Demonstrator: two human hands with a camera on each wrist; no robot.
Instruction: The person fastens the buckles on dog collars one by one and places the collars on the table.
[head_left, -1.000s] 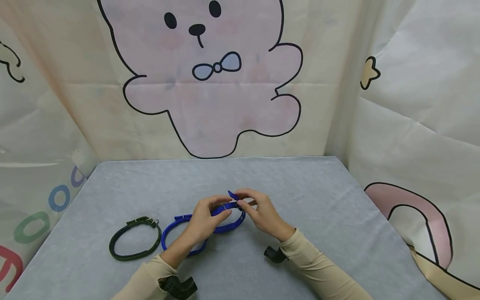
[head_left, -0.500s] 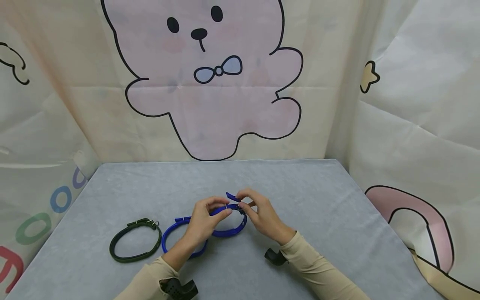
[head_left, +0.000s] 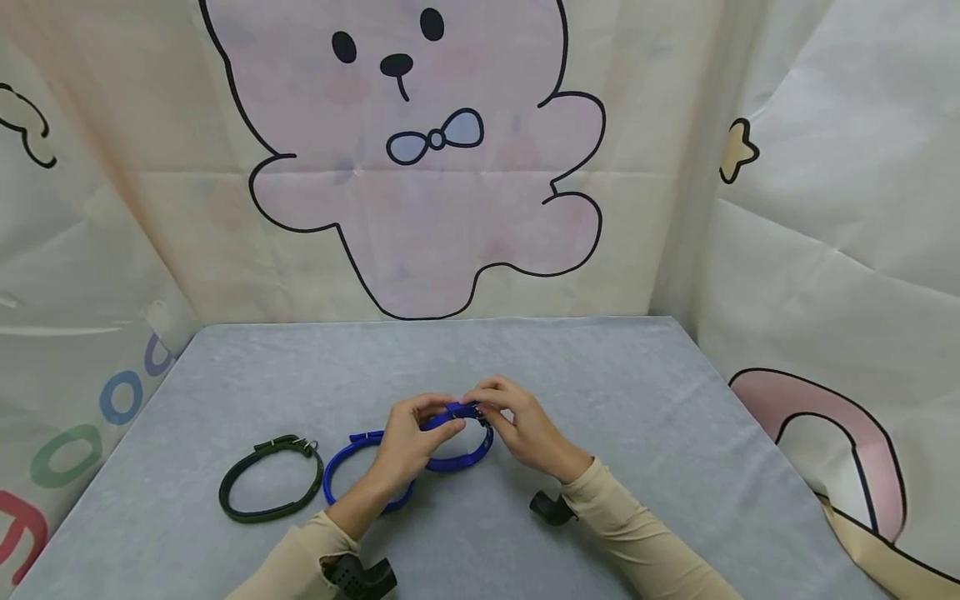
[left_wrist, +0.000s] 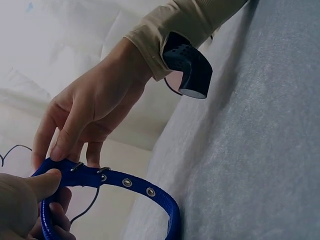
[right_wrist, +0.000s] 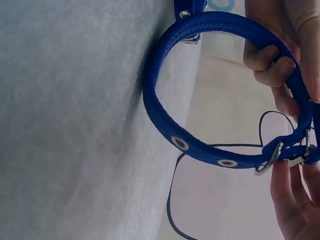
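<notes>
A blue dog collar (head_left: 465, 461) is held up as a loop between both hands. My left hand (head_left: 411, 442) pinches its band on the left, thumb in front, as the left wrist view shows. My right hand (head_left: 525, 425) pinches the same collar at the buckle, its fingertips close to the left ones. In the right wrist view the metal buckle (right_wrist: 306, 142) and a D-ring (right_wrist: 270, 161) sit at the right, near eyelets (right_wrist: 180, 143) along the band. The strap's tip is mostly hidden by fingers.
A second blue collar (head_left: 339, 467) lies on the grey cloth-covered table (head_left: 600, 367), partly behind the left wrist. Left of it lies a dark green collar (head_left: 225, 492), its loop closed. Printed curtains (head_left: 637, 250) stand behind the table and at both sides.
The strap's free end, which stuck up between the hands, now lies down along the band towards the left hand. The right fingers have moved slightly left with it; the left hand has barely moved.
</notes>
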